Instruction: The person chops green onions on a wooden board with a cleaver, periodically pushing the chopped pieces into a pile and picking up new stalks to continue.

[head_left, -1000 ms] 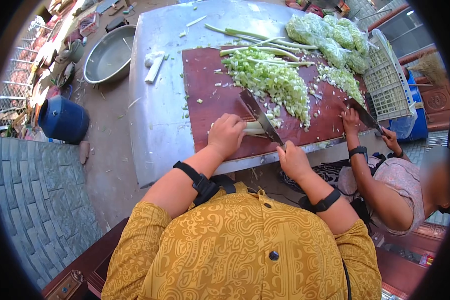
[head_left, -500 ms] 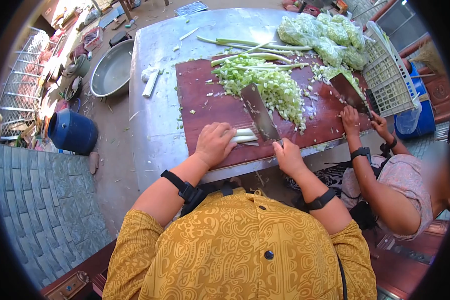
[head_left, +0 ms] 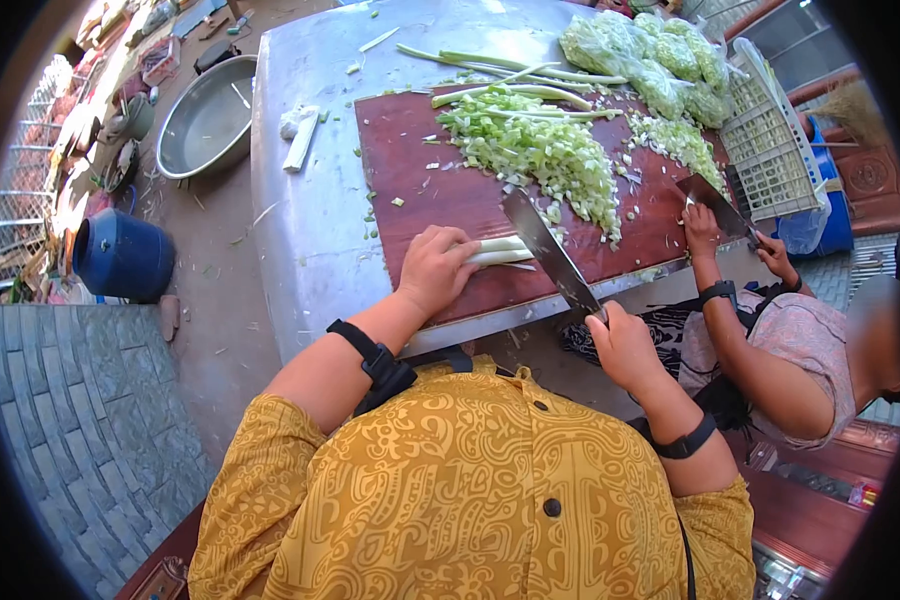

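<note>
Our left hand (head_left: 434,270) holds stalks (head_left: 502,251), our right hand (head_left: 622,342) a knife (head_left: 550,250). If stalks roll, we might cut fingers (head_left: 457,240) we barely see.

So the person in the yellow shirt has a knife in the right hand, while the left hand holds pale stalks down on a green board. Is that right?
Not quite: the board is dark red, not green, as the head view shows. The right hand does have the knife, and the left hand holds the pale stalks down.

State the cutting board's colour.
The cutting board is dark reddish-brown, showing best in the head view.
</note>
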Tool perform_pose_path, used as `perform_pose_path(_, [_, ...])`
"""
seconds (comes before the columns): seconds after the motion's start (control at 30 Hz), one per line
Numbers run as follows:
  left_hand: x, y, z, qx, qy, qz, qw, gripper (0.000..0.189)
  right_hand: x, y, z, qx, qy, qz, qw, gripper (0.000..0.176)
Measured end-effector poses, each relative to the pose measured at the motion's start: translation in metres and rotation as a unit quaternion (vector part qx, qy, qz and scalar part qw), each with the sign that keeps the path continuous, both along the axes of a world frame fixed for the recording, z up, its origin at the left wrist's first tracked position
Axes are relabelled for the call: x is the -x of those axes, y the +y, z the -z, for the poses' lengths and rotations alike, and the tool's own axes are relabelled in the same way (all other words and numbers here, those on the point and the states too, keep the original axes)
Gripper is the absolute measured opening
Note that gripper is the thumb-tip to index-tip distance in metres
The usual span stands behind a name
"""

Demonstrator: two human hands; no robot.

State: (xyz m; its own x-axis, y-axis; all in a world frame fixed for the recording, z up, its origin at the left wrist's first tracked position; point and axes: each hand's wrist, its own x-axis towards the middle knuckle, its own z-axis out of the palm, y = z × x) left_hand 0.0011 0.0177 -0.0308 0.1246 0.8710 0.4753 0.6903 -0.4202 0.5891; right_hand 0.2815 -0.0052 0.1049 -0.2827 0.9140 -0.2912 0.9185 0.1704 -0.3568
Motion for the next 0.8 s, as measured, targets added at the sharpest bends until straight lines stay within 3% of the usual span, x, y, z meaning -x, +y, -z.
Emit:
perform_pose_path(0.27, [0.002, 0.001, 0.005, -0.004, -0.023, 0.004, 1.0, 0.026, -0.008, -0.006, 0.005, 0.004, -0.049, -0.037, 0.998, 0.03])
perform_pose_path(0.47, [0.0, 0.001, 0.004, -0.005, -0.017, 0.009, 1.0, 0.025, 0.019, 0.03, 0.054, -0.033, -0.041, -0.038, 0.998, 0.032])
perform_pose_path(0.57, [0.002, -0.001, 0.003, 0.0, -0.008, 0.008, 1.0, 0.026, 0.029, 0.035, 0.081, -0.082, 0.023, -0.003, 0.996, 0.032])
perform_pose_path(0.67, [0.001, -0.001, 0.0, 0.009, -0.003, -0.001, 1.0, 0.026, 0.025, 0.043, 0.089, -0.044, 0.136, 0.064, 0.988, 0.032])
perform_pose_path(0.8, [0.0, -0.002, -0.002, 0.018, -0.004, -0.016, 1.0, 0.025, 0.022, 0.035, 0.058, -0.059, 0.11, 0.023, 0.992, 0.032])
